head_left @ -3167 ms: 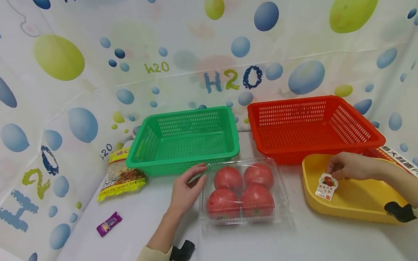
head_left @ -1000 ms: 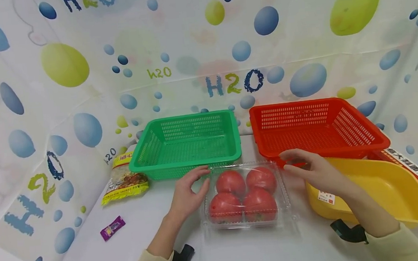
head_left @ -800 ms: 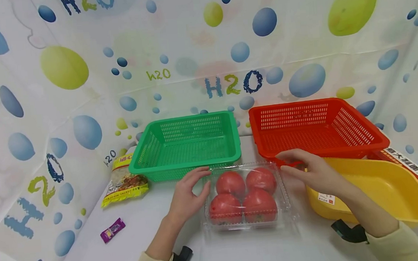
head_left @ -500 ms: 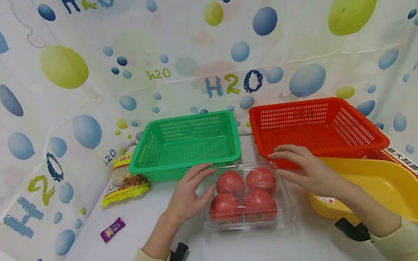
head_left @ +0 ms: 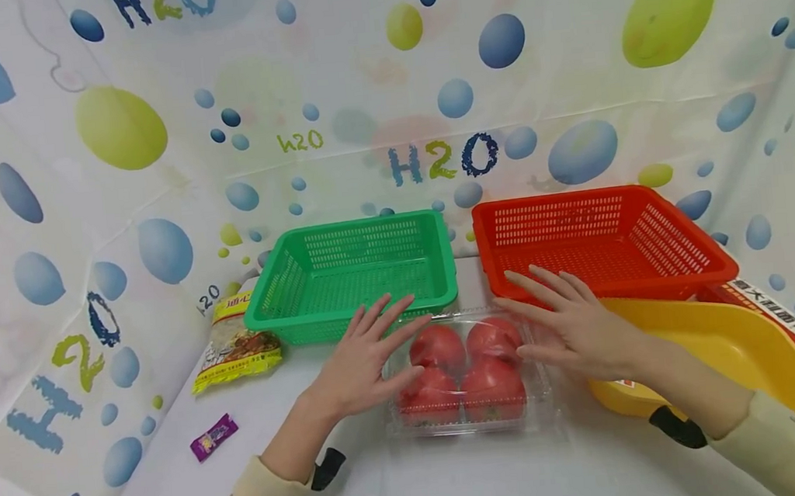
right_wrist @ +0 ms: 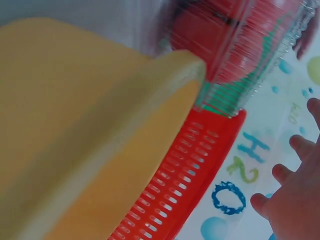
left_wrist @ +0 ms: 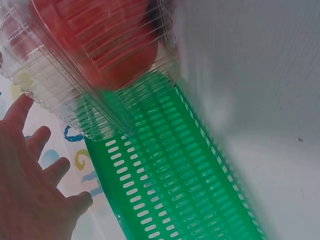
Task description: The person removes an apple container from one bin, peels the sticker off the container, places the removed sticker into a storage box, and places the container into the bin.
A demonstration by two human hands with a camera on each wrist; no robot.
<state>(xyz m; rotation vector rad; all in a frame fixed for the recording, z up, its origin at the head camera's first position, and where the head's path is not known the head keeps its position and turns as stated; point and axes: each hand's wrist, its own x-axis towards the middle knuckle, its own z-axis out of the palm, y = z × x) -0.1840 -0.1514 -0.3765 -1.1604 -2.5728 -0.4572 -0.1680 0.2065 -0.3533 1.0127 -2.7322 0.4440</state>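
Observation:
A clear plastic clamshell box point(head_left: 454, 429) with several red tomatoes point(head_left: 492, 384) inside stands on the white tabletop. My left hand point(head_left: 361, 364) spreads its fingers over the box's left side; in the left wrist view the hand point(left_wrist: 37, 180) has nothing in its grasp. Over the box's right edge reaches my right hand point(head_left: 579, 331), fingers extended, also holding nothing. Whether either hand touches the box, I cannot tell. A small white label point(head_left: 625, 383), mostly hidden behind the right hand, shows at the yellow tub's point(head_left: 749, 353) left front.
Behind the box stand a green basket point(head_left: 374, 312) on the left and a red basket point(head_left: 618, 289) on the right. A yellow food bag point(head_left: 240, 342) and a purple packet point(head_left: 214, 437) lie at left. A red pasta box point(head_left: 788, 316) lies beside the tub.
My right hand, which pinched the label over the tub earlier, has let it go and moved left to the box. Lately both hands have moved inward and spread their fingers.

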